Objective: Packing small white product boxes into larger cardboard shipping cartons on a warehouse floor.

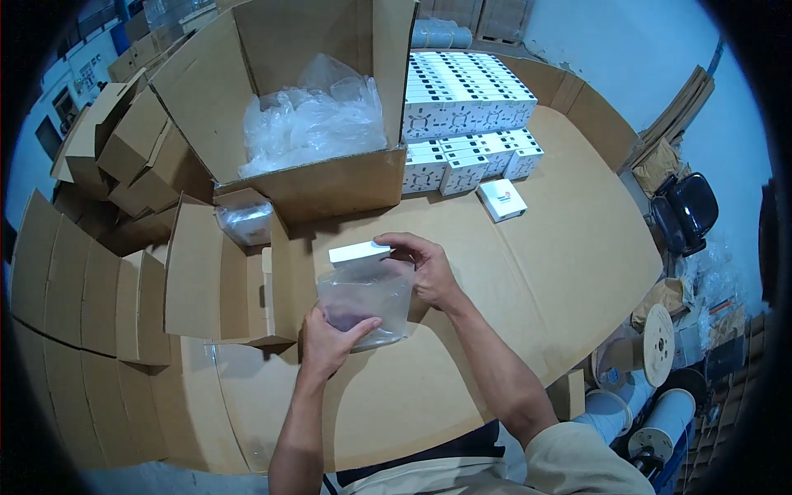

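Observation:
My left hand (334,340) grips a clear plastic bag (373,299) from below, its thumb pressed over the front. At the bag's mouth, my right hand (422,268) holds a small white box (360,253) by its right end. The box's lower part sits at or just inside the bag's opening; how deep I cannot tell. Both hands are over the cardboard-covered table (511,289). To the left stands an open carton (198,272) with a clear-wrapped item (246,223) inside. Another white box (502,200) lies alone beyond my right hand.
A large open carton (305,186) full of clear plastic bags (318,120) stands at the back. Stacked white boxes (470,95) are to its right. Empty brown cartons (140,157) pile up at the left. Cable spools (657,345) and a black chair (689,210) stand beyond the table's right edge.

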`<state>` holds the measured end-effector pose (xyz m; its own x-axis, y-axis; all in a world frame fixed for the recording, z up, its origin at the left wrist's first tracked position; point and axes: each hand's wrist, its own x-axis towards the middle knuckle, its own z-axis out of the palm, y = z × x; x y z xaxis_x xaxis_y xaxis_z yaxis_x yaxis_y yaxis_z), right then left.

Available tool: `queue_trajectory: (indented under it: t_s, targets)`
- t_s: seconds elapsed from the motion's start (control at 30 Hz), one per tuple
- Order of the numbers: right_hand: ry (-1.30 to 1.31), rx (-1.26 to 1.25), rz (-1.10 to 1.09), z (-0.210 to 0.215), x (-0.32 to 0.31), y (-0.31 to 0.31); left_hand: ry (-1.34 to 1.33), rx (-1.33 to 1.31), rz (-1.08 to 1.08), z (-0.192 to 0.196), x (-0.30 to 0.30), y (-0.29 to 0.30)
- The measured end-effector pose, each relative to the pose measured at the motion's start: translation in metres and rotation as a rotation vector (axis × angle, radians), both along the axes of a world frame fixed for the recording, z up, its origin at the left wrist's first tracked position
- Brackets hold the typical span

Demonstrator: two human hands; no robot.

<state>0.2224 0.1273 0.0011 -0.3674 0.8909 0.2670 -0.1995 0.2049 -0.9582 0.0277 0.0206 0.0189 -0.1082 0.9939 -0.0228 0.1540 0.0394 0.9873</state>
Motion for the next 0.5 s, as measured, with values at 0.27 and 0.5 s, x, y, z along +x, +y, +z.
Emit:
queue_trajectory:
  t_s: [0.27,0.5]
  targets:
    - [-0.15,-0.008,-0.103,0.012,0.021,-0.004,-0.029,-0.008,-0.018,0.002,0.0,-0.001]
    - [0.235,-0.028,-0.323,0.015,0.021,-0.001,0.028,0.005,-0.014,-0.004,-0.003,0.001]
